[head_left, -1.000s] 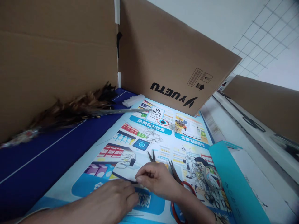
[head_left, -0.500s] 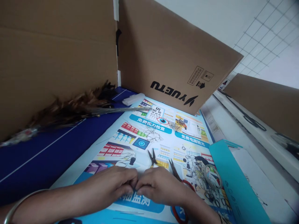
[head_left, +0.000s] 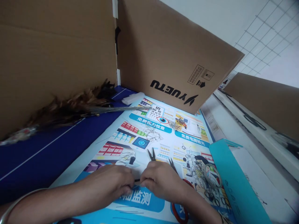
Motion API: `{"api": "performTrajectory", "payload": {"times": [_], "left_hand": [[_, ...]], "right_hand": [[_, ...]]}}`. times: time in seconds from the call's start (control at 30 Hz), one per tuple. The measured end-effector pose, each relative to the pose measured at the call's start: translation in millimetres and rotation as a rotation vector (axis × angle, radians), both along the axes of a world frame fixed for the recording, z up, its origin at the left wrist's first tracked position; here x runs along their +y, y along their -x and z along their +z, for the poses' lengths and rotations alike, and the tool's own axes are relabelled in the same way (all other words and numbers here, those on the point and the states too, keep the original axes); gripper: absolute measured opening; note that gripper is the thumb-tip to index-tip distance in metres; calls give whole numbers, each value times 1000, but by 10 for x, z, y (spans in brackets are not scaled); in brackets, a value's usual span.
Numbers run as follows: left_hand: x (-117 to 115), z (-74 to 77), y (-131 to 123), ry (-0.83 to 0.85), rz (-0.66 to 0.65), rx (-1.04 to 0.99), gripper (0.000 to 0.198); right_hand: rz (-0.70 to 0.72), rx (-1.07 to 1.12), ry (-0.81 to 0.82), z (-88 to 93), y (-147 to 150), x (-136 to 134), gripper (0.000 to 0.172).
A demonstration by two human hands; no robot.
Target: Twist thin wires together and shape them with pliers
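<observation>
Low in the middle of the head view, my left hand point(head_left: 119, 182) and my right hand point(head_left: 161, 180) face each other, both closed in a pinch. A short, thin dark piece that looks like wire point(head_left: 137, 180) spans the small gap between my fingertips; its ends are hidden in my fingers. Just beyond my right hand lie dark-jawed pliers point(head_left: 151, 154), their handles covered by the hand. Scissors with red handles point(head_left: 179, 214) lie partly under my right forearm. Several loose thin wire lengths point(head_left: 128, 212) rest on the printed sheet point(head_left: 105, 214) near me.
Right of my hands spreads a tangle of wire loops and small rings point(head_left: 196, 174) with a tape roll point(head_left: 213, 175). A turquoise box point(head_left: 235, 183) stands beyond it. Cardboard panels point(head_left: 175, 56) wall the back and left. Brown feathers point(head_left: 77, 101) and a wire bundle point(head_left: 116, 109) lie at left.
My hands have moved slightly apart, the right one shifting right and a little away from me. The dark wire now shows between the fingertips.
</observation>
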State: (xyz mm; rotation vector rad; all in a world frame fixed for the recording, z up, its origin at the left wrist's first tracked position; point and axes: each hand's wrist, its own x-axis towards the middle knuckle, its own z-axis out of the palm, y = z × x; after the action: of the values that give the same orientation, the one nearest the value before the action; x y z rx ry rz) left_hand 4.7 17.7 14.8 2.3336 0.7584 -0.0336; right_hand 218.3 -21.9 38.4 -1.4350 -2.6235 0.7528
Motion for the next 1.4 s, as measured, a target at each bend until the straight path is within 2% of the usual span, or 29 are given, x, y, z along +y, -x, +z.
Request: {"api": "performTrajectory", "payload": {"times": [0.13, 0.33, 0.47, 0.57, 0.67, 0.87, 1.0, 1.2, 1.4], "left_hand": [[-13, -11, -14, -125, -13, 8, 21], [4, -61, -95, -543, -56, 65, 24], [34, -26, -181, -644, -71, 82, 20], [73, 40, -234, -627, -69, 120, 21], [138, 77, -239, -565, -57, 123, 26], [281, -11, -167, -332, 56, -3, 28], [280, -48, -137, -247, -1, -4, 27], [215, 43, -124, -111, -45, 36, 19], [209, 90, -128, -118, -24, 34, 23]], "right_hand": [[-16, -60, -65, -4, 24, -5, 15], [-74, -259, -164, 22, 128, -14, 17], [-103, -294, -239, -28, 143, -7, 14], [-156, -285, -248, -60, 119, 16, 13], [-218, -199, -183, -63, 76, 59, 13], [-325, 103, -38, -56, -6, 129, 11], [-250, 112, 56, -33, -32, 126, 10], [-133, 97, 98, 5, -58, 106, 10], [-85, 21, 78, -51, -40, 72, 8]]}}
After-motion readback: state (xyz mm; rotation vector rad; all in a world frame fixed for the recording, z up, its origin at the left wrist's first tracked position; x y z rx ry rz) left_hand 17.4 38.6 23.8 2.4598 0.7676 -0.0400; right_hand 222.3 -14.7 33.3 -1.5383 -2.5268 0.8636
